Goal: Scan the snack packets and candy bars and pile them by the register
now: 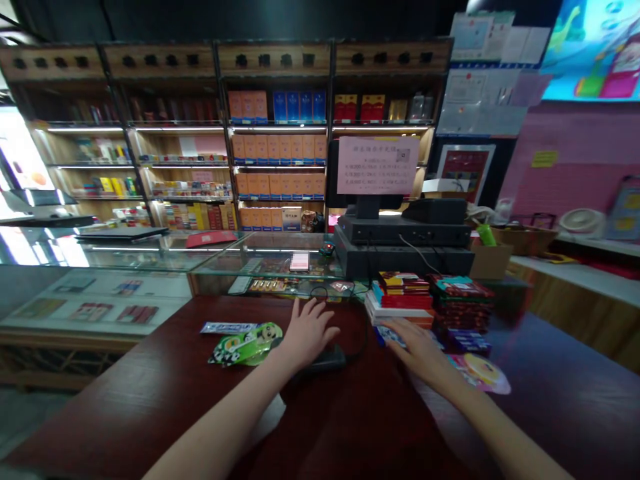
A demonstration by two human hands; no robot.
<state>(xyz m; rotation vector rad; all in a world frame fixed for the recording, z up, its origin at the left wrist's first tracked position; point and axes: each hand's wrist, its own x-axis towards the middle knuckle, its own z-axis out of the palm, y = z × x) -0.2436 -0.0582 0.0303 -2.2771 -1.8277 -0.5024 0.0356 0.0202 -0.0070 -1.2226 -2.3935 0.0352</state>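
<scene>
My left hand (309, 333) is held over the dark tabletop with its fingers spread, and nothing shows in it. Below its palm lies a black corded device (327, 361), partly hidden by the hand. Just left of it are a green panda-print packet (245, 345) and a slim blue-and-white packet (227, 327). My right hand (414, 343) stretches its fingers over a blue packet (384, 335) on the table, seeming to touch it. That packet lies in front of a stack of red and white packs (400, 303). Beside it rises a pile of dark red packets (461, 300).
A pink round-ended packet (483, 373) and blue packs (469, 341) lie right of my right hand. Behind the stacks stands a black register (400, 233) with a paper-covered screen (377, 165). A glass display case (215, 267) borders the table; stocked shelves (280, 127) line the wall.
</scene>
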